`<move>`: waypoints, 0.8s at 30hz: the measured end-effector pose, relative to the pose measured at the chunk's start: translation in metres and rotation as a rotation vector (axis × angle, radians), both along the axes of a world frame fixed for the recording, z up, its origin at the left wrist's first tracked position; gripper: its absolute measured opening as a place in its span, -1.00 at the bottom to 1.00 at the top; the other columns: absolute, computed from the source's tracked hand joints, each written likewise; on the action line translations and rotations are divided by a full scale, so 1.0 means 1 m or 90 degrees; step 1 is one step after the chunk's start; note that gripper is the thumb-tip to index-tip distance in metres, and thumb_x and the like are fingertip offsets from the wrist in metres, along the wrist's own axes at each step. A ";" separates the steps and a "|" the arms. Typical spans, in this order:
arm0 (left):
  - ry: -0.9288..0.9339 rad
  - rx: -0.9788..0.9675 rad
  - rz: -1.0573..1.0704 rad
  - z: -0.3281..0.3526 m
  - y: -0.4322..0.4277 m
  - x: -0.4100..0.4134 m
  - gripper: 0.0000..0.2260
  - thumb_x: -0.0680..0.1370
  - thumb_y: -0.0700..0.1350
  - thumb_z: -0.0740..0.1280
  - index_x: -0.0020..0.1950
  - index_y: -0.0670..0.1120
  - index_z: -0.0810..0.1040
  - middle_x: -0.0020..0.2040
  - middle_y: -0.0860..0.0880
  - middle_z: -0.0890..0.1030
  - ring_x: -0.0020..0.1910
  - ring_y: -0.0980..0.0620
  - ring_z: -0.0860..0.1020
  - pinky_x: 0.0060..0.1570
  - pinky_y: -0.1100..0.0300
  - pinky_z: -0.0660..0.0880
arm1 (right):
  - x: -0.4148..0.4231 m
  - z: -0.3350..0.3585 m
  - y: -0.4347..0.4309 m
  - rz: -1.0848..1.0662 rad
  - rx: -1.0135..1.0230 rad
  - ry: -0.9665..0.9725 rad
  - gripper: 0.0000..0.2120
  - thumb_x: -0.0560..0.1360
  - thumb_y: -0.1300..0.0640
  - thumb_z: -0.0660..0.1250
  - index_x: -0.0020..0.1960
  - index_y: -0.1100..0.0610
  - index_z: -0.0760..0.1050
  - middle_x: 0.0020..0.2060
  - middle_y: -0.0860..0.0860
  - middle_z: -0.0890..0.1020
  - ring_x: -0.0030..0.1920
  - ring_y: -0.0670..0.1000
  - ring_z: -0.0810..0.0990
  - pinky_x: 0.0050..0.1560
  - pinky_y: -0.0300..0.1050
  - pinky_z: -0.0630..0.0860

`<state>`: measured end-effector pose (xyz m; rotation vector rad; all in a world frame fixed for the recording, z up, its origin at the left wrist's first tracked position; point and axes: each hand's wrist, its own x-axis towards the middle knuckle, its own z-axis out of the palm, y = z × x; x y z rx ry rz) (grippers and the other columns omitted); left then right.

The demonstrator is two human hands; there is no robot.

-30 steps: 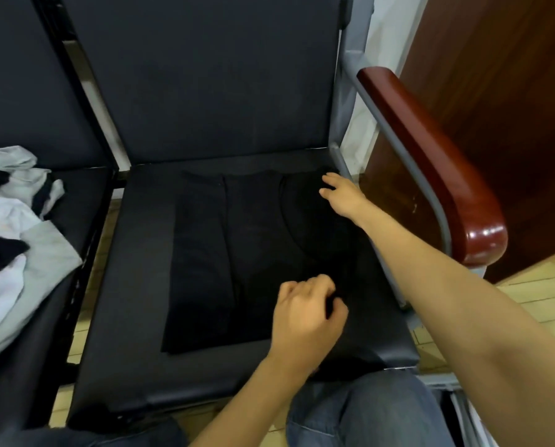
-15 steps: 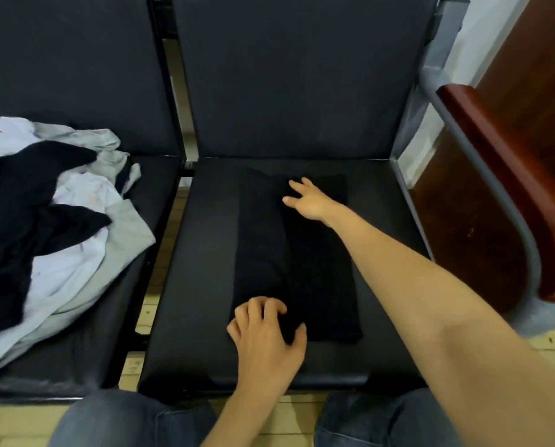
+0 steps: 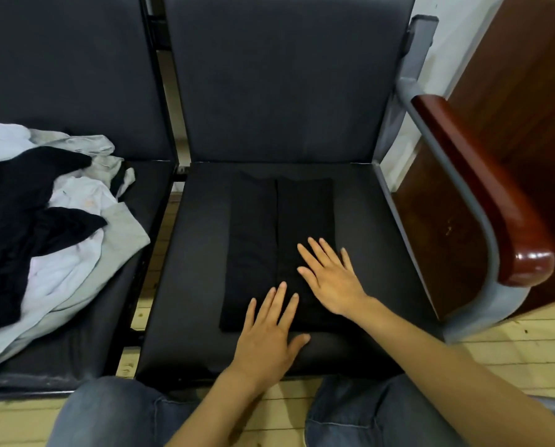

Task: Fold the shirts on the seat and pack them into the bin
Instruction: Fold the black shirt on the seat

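Observation:
A black shirt point(image 3: 263, 227) lies on the middle seat point(image 3: 192, 253) as a long narrow strip, both sides folded in to a seam down its middle. My left hand point(image 3: 269, 330) lies flat, fingers straight, on the shirt's near edge. My right hand point(image 3: 329, 275) presses flat on the right half of the strip, fingers spread. A pile of unfolded shirts point(image 3: 44, 227), white, grey and black, covers the left seat. No bin is in view.
The seats have dark backrests. A wooden armrest point(image 3: 482, 191) on a grey metal frame borders the middle seat on the right, with a brown wooden panel behind it. My knees in jeans point(image 3: 108, 411) sit against the seat's front edge, over a wooden floor.
My right hand slid from the shirt's far end back to its near right part. My left hand uncurled and now lies flat. The right side of the shirt has been folded inward.

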<state>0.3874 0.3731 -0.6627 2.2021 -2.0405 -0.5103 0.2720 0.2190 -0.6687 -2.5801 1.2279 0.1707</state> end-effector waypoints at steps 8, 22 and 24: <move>0.008 -0.075 -0.092 0.031 0.005 0.065 -0.51 0.59 0.14 0.20 0.48 0.00 0.29 0.49 0.03 0.26 0.50 0.01 0.16 0.46 0.13 0.05 | -0.017 0.027 0.034 0.080 -0.083 -0.134 -0.48 0.62 -0.11 0.07 0.50 0.10 0.22 0.50 0.05 0.21 0.53 0.10 0.09 0.48 0.13 0.06; -0.267 -0.159 -0.208 0.016 0.020 0.074 -0.61 0.00 -0.24 0.64 -0.24 -0.05 0.68 -0.32 0.03 0.62 -0.39 0.07 0.59 -0.40 0.28 0.52 | -0.036 0.036 0.093 0.257 -0.261 0.163 -0.49 0.49 0.28 0.31 0.43 0.22 0.33 0.24 0.17 0.50 0.14 0.15 0.54 -0.15 -0.06 0.52; -0.258 -0.171 -0.197 0.023 0.021 0.074 -0.65 0.02 -0.25 0.62 -0.28 -0.01 0.67 -0.38 0.07 0.58 -0.45 0.09 0.56 -0.39 0.29 0.50 | -0.031 0.042 0.090 0.246 -0.254 0.147 -0.59 0.56 0.31 0.17 0.40 0.21 0.32 0.24 0.16 0.46 0.19 0.16 0.48 0.01 -0.01 0.45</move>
